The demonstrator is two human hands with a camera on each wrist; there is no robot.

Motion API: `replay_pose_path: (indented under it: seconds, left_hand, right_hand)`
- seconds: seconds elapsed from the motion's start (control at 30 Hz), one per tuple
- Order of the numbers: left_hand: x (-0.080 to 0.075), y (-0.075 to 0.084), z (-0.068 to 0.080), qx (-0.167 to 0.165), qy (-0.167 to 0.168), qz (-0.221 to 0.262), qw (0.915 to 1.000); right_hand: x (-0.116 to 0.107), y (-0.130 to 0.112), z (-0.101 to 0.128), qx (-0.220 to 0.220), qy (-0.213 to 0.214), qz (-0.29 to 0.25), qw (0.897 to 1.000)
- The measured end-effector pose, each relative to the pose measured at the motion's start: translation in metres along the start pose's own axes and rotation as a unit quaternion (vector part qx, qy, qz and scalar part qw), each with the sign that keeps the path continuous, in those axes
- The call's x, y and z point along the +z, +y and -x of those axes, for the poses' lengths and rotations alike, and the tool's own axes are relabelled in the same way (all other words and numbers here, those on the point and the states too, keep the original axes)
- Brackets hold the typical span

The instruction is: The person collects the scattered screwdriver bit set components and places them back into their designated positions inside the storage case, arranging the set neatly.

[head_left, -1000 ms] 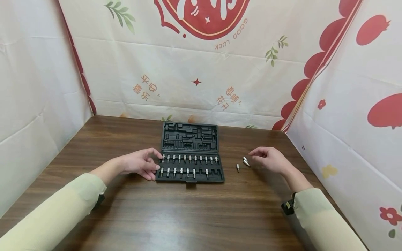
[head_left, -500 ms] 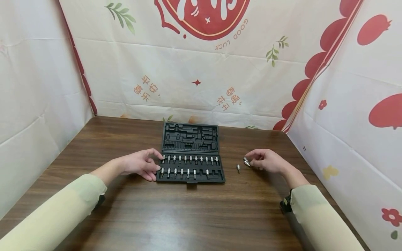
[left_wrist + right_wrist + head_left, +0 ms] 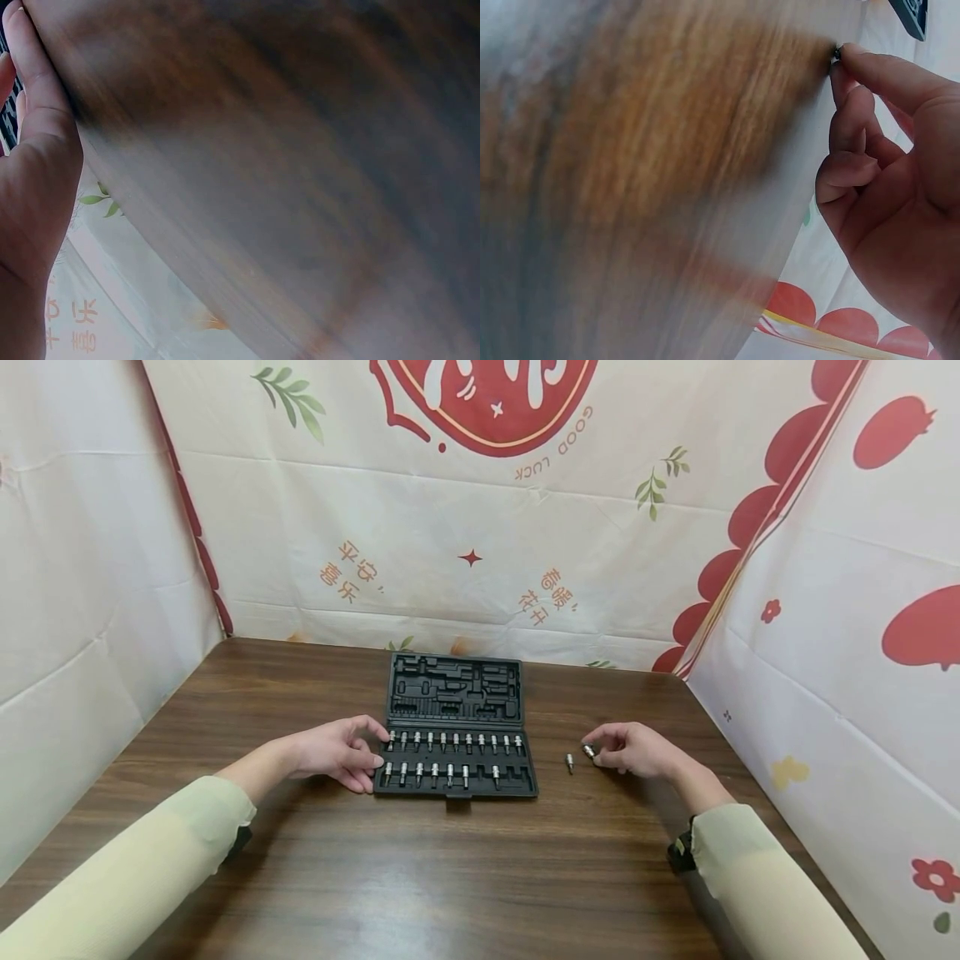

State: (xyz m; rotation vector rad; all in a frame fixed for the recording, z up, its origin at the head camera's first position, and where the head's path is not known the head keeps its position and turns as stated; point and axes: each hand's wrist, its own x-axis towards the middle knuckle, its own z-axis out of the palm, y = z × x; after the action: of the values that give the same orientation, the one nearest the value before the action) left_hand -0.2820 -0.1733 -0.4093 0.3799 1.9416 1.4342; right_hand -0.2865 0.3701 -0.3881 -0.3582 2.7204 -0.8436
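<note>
A black case [image 3: 455, 727] lies open on the table [image 3: 420, 868], its lid flat on the far side and its near half holding two rows of small metal bits [image 3: 453, 742] standing in slots; several slots at the right end of the near row have nothing in them. The left hand [image 3: 336, 752] rests at the case's left edge, the grip loosely spread, thumb at the far corner of the bit tray and fingertips touching its near left side; it closes round nothing. From the left wrist view only the edge of the palm and fingers show against the blurred table, with a sliver of the case at the far left. To the right of the case, well clear of it, the right hand [image 3: 633, 749] sits low on the table with its grip narrowed to a pinch: thumb and forefinger close on a small metal socket [image 3: 588, 750] that touches the table. The right wrist view shows the fingertips [image 3: 853, 54] meeting on the socket's dark end, the other fingers curled into the palm. A second bit [image 3: 568, 761] stands alone on the table between the case and the socket, just beside the socket and touching neither. Pale green sleeves cover both forearms.
</note>
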Motion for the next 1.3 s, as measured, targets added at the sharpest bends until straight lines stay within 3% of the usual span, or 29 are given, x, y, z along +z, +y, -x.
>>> replay_pose_path:
  seconds: [0.17, 0.77, 1.3]
  left_hand:
    - [0.000, 0.000, 0.000, -0.001, -0.001, 0.000, 1.0000]
    - [0.000, 0.002, 0.000, 0.000, -0.002, -0.005, 1.0000]
    - [0.000, 0.000, 0.000, 0.002, -0.002, -0.003, 1.0000]
  right_hand:
    - [0.002, -0.003, 0.002, -0.016, 0.004, 0.009, 1.000]
    - [0.008, -0.007, 0.016, -0.048, -0.011, -0.037, 0.998]
    - [0.011, -0.025, 0.012, -0.031, 0.046, -0.155, 0.986]
